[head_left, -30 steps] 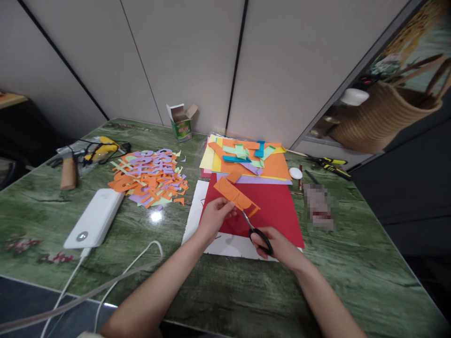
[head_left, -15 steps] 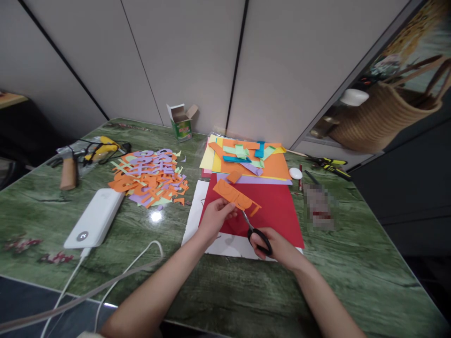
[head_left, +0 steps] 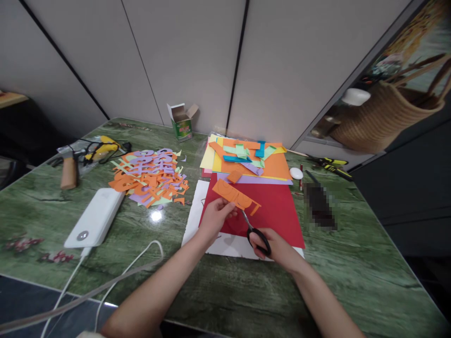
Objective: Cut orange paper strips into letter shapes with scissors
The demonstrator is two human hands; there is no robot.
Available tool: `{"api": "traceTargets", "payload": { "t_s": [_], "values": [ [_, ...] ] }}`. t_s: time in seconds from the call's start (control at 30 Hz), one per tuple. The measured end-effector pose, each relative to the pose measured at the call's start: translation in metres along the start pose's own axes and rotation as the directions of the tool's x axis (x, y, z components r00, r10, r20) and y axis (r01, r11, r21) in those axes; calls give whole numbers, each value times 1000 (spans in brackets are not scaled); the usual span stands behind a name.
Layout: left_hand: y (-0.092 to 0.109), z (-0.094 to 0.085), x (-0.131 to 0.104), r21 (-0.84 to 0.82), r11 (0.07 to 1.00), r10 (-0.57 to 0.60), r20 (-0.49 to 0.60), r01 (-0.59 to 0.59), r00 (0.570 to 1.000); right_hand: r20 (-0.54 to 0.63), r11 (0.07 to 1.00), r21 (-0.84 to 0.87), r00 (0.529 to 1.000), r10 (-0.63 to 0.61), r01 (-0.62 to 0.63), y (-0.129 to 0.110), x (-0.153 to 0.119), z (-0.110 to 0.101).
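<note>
Orange strip (head_left: 229,191), one: paper, marked with curved outlines, over the red sheet (head_left: 276,206); I cannot tell whether it touches that sheet.
Left hand (head_left: 215,217), one: thumb and fingers pinched on the orange strip's near edge.
Right hand (head_left: 273,244), one: closed on the black handles of the scissors (head_left: 260,240). The blades reach the strip's near edge; how far they bite, I cannot tell. I find the two hands apart, near each other.
White sheet (head_left: 193,216), one: underneath the red sheet, showing at left and along the near side.
Small orange piece (head_left: 235,176), one: at the red sheet's far edge, just beyond the strip.
Paper stack (head_left: 280,166), one: several colours, beyond the red sheet, with offcuts on top.
Cutouts, one heap (head_left: 151,178): mostly orange and purple, to my left.
Power bank (head_left: 95,218), one: white, near the heap, cable plugged into its near end.
Green box (head_left: 183,130), one: flaps open, by the wall.
</note>
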State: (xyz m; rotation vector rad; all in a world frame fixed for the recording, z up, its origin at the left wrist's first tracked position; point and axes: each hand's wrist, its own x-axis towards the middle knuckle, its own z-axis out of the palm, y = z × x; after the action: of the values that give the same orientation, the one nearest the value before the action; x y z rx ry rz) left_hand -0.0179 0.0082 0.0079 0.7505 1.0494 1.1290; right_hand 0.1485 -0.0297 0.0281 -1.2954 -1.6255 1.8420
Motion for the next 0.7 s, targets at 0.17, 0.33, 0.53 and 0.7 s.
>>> {"api": "traceTargets", "payload": {
  "t_s": [0.17,0.33,0.53,0.7],
  "values": [
    [0,1,0,-18,1000,-14,-30,13,999,-8,1000,22,1000,-1,1,2,1,2],
    [-3,1,1,-20,1000,17,-40,-18,999,-38,999,51,999,-7,9,5,2,7],
    [-5,1,1,-11,999,39,-56,-40,998,-33,996,88,999,12,-9,6,4,11],
    [-5,2,0,6,1000,8,-43,-8,999,-15,991,133,1000,8,-6,8,3,8]
  ]
}}
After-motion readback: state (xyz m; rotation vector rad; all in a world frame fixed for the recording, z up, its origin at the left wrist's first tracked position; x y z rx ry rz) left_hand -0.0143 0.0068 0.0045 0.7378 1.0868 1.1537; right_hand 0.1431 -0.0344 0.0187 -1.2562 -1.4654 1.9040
